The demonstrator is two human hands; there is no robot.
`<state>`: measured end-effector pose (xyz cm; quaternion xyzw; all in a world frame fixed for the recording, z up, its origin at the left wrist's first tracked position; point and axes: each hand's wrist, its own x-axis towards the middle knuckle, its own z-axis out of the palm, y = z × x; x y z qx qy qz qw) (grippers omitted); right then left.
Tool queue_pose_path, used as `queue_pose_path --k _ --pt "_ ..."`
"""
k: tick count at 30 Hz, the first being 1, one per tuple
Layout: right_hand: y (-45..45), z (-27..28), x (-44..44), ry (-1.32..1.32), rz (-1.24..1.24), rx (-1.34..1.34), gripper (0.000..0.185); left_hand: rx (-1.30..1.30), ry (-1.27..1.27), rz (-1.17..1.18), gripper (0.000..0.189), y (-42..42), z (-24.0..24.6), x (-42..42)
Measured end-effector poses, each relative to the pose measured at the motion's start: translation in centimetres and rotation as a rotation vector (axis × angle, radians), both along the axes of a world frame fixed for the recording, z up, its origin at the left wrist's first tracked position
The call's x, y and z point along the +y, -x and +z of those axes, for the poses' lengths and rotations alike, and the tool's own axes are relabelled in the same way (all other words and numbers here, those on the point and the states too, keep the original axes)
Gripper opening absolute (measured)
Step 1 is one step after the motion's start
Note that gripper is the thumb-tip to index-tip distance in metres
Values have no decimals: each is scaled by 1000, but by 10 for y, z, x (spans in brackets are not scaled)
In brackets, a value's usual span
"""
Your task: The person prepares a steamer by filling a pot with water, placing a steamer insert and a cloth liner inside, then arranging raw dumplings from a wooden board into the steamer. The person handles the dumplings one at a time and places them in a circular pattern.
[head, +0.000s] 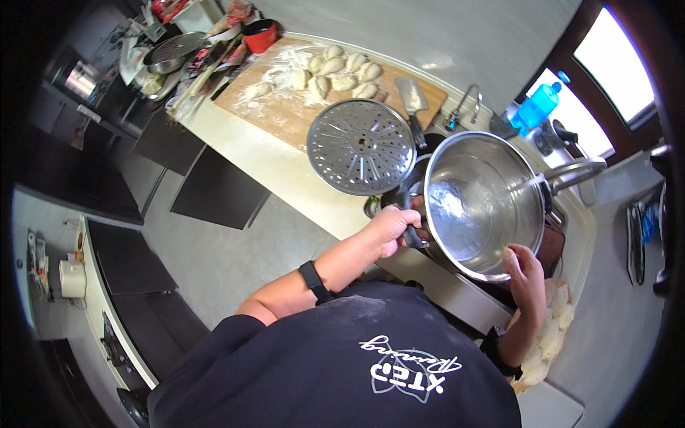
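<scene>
A large stainless steel pot [471,208] is tilted under the faucet [578,168] at the sink, with a stream of water running into it. My left hand [398,227] is closed around the pot's black side handle. My right hand [522,267] is at the pot's near right rim, fingers bent over the edge; whether it grips the rim I cannot tell. Left of the pot lies a round perforated steamer plate [361,147], partly over the wooden board [257,115]. Several shaped dough pieces [342,82] rest on the floured board, beside a cleaver [411,96].
A red pot [260,36] and a lidded metal pan [174,53] stand among clutter at the far left. Behind the sink are a small tap [465,107] and a blue bottle [538,107]. More dough pieces [551,331] lie on a round tray at the right.
</scene>
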<state>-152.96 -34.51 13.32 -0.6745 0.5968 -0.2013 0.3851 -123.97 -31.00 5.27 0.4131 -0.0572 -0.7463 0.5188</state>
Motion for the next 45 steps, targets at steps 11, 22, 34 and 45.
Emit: queue_pose_path --k 11,22,34,45 --pt "-13 -1 5 -17 -83 -116 26 -15 -2 -21 37 -1 8 4" --pt "16 -42 35 482 -318 427 31 -26 -29 -55 10 3 -7 -1" --pt "11 -53 41 340 -399 310 34 -83 -26 -57 6 -2 -7 0" --pt "9 -61 30 285 -463 260 41 -35 -22 -67 7 7 -30 -8"
